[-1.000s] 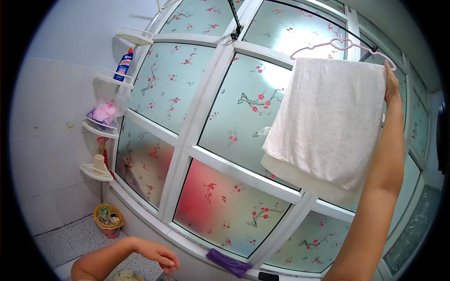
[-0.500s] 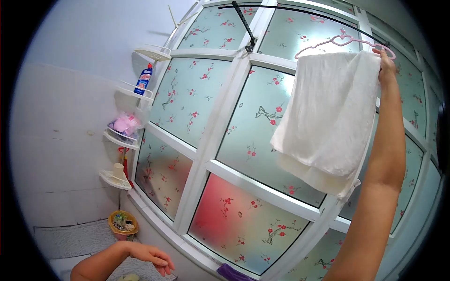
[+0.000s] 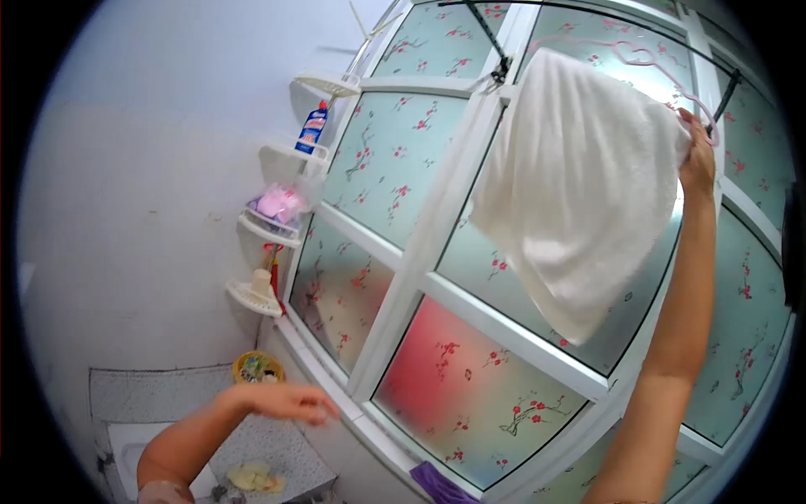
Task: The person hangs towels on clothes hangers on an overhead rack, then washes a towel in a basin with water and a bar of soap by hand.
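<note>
My right hand, raised at the upper right, is closed on the top corner of a white towel, right by the end of a pink hanger with a heart-shaped middle. Whether the fingers also grip the hanger is hard to see. The towel hangs at a slant, its lowest corner pointing down, and part of the hanger runs behind its top edge. Low on the left, my left hand is held in the air with loosely stretched, slightly blurred fingers and nothing in it.
A black rail crosses above, before frosted flowered panes. Left of them, a corner shelf carries a blue bottle and a pink bundle. Below are a yellow basket and a purple cloth.
The towel has shifted from hanging straight to a slant, and the hanger has tilted down on the right. My left hand appears higher and further right. The view has turned slightly left.
</note>
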Demonstrator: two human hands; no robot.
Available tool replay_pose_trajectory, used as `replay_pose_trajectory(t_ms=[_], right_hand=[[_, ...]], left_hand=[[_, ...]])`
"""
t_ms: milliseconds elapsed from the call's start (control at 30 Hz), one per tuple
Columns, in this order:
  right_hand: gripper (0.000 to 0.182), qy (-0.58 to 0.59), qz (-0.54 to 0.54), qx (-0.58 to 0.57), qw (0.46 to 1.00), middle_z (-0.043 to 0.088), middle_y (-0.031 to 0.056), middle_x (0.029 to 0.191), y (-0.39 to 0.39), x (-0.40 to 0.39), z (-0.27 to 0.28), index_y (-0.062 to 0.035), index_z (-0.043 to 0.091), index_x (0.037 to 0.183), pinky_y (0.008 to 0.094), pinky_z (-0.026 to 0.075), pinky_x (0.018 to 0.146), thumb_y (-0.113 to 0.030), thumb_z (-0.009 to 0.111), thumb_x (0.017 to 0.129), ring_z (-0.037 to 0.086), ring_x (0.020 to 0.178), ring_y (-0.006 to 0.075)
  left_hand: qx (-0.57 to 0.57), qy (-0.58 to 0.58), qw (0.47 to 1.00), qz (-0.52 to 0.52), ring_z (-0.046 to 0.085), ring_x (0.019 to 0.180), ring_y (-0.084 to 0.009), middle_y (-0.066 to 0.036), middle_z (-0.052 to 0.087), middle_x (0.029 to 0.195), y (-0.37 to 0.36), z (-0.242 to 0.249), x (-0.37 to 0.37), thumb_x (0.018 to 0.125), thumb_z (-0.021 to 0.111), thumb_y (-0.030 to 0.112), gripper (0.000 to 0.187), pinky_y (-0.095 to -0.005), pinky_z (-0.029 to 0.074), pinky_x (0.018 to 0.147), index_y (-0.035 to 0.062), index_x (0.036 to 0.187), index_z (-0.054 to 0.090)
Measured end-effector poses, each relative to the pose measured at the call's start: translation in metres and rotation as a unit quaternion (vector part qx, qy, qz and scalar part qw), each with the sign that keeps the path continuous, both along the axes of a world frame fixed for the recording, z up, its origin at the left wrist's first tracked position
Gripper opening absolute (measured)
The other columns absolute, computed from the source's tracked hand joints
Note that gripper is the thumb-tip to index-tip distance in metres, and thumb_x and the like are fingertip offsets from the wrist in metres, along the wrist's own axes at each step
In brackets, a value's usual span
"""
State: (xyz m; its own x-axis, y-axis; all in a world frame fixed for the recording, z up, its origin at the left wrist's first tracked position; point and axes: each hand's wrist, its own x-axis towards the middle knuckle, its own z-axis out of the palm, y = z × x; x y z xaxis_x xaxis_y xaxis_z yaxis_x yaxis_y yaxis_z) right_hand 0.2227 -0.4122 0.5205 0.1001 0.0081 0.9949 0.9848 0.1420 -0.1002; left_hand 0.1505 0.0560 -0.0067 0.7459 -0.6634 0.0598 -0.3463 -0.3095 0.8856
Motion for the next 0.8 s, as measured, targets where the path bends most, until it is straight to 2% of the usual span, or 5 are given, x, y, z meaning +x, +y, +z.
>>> replay_pose_trajectory(t_ms=[67, 100, 233, 567, 800], right_hand=[[0.034, 0.049, 0.092, 0.018, 0.994, 0.056, 0.0193, 0.117, 0.01, -0.003, -0.01, 0.0015, 0.052, 0.109, 0.0346, 0.041, 0.098, -0.024, 0.031, 0.1, 0.054, 0.104, 0.0228], [0.035, 0.025, 0.084, 0.013, 0.996, 0.059, 0.0164, 0.112, 0.008, 0.006, 0.004, 0.0002, 0.055, 0.109, 0.0332, 0.042, 0.095, -0.026, 0.033, 0.099, 0.054, 0.103, 0.0221], [0.034, 0.0, -0.059, 0.098, 0.993, 0.062, 0.0105, 0.106, 0.026, 0.01, 0.056, -0.0035, 0.062, 0.105, 0.0279, 0.045, 0.086, -0.03, 0.042, 0.097, 0.056, 0.093, 0.0168], [0.031, 0.077, 0.013, 0.203, 0.976, 0.065, 0.0118, 0.093, 0.064, 0.018, 0.122, -0.0038, 0.065, 0.097, 0.0328, 0.052, 0.073, -0.029, 0.047, 0.095, 0.062, 0.079, 0.0223], [0.028, 0.093, 0.033, 0.196, 0.976, 0.063, 0.0137, 0.098, 0.091, 0.046, 0.111, 0.0012, 0.067, 0.087, 0.0301, 0.052, 0.074, -0.021, 0.051, 0.092, 0.062, 0.084, 0.0215]], left_hand=[[-0.039, 0.058, 0.991, 0.114, 0.054, 0.106, -0.0129, -0.005, 0.059, 0.11, -0.019, 0.075, -0.03, 0.094, 0.049, 0.019, 0.032, -0.0287, 0.046, 0.088, 0.0066, 0.124, 0.048], [-0.111, 0.0, 0.993, 0.043, 0.054, 0.107, -0.0132, -0.006, 0.058, 0.111, -0.008, 0.063, 0.001, 0.094, 0.048, 0.017, 0.032, -0.0299, 0.046, 0.089, 0.0047, 0.123, 0.048], [-0.054, -0.053, 0.994, 0.075, 0.055, 0.106, -0.0152, -0.007, 0.055, 0.114, -0.026, 0.13, -0.014, 0.095, 0.046, 0.015, 0.03, -0.0315, 0.045, 0.091, 0.0028, 0.121, 0.049], [0.153, -0.117, 0.978, -0.075, 0.045, 0.114, -0.0187, -0.011, 0.043, 0.126, -0.027, 0.071, -0.034, 0.094, 0.049, 0.023, 0.03, -0.0291, 0.041, 0.091, 0.0046, 0.118, 0.051], [0.107, -0.125, 0.986, -0.003, 0.047, 0.108, -0.0181, -0.009, 0.044, 0.125, -0.005, 0.065, -0.049, 0.094, 0.048, 0.023, 0.028, -0.0292, 0.041, 0.089, 0.0041, 0.115, 0.053]])
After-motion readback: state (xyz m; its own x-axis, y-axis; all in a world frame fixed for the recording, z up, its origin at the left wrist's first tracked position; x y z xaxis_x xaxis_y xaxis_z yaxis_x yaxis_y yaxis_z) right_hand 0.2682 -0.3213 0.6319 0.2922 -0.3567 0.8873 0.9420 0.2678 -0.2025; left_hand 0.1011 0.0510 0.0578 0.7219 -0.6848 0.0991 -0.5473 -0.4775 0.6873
